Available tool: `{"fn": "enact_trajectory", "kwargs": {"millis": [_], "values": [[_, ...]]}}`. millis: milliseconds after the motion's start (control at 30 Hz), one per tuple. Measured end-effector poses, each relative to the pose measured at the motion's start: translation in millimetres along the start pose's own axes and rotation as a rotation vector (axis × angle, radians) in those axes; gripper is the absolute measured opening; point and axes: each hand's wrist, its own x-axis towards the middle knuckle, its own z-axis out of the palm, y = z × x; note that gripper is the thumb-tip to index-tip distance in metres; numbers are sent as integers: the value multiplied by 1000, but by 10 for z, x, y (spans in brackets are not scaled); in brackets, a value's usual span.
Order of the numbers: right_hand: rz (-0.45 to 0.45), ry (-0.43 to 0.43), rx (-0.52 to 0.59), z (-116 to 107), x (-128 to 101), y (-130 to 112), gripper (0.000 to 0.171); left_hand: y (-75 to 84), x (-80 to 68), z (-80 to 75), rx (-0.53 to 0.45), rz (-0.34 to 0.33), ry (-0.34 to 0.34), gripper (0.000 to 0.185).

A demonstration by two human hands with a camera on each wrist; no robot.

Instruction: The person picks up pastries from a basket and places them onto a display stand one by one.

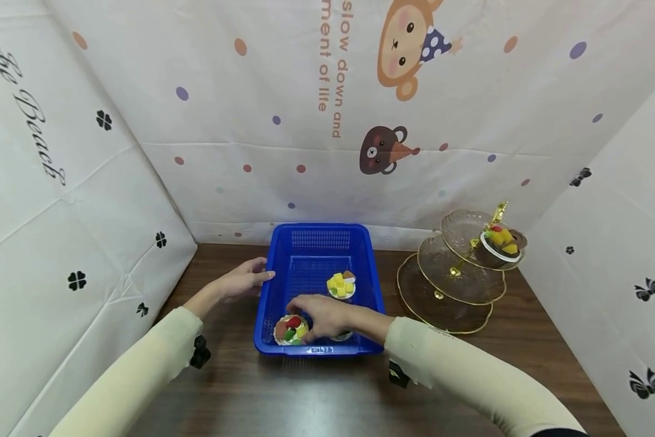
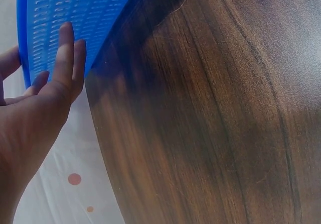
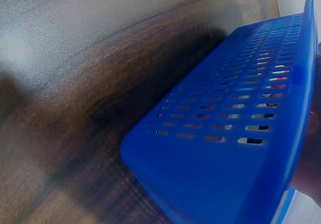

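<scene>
Reaching into the blue basket (image 1: 319, 267), the right hand (image 1: 324, 317) curls over a fruit tart (image 1: 291, 329) at its near-left corner; whether it grips yet, I cannot tell. Left hand (image 1: 245, 278), fingers straight, steadies the basket's side. Lifting calls for a firm pinch.

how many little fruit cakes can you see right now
3: one under the right hand at the blue basket's near end, one mid-basket, one on the tiered stand's top plate. Another may hide beneath the hand.

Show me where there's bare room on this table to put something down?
Bare wood lies in front of the blue basket, between the two sleeves, and left of it beyond the left hand. It is crowded inside the basket's near end, where the right hand reaches among dessert cups.
</scene>
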Motion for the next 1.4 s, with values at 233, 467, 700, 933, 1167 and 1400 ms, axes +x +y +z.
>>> {"fn": "enact_trajectory", "kwargs": {"millis": [233, 467, 700, 933, 1167, 1400], "values": [[7, -16, -34, 30, 11, -28, 63, -19, 9, 3, 12, -14, 20, 51], [17, -16, -59, 32, 46, -52, 63, -8, 9, -7, 19, 6, 9, 53], [7, -29, -105, 49, 65, -79, 59, -14, 19, 1, 11, -9, 22, 49], [10, -29, -107, 70, 83, -70, 56, -33, 13, -15, 9, -3, 22, 49], [17, 3, -82, 87, 83, -38, 56, -37, 7, -14, -5, 1, 17, 49], [-14, 52, -38, 11, 18, -19, 62, -30, 1, -3, -18, -2, 22, 50]]}}
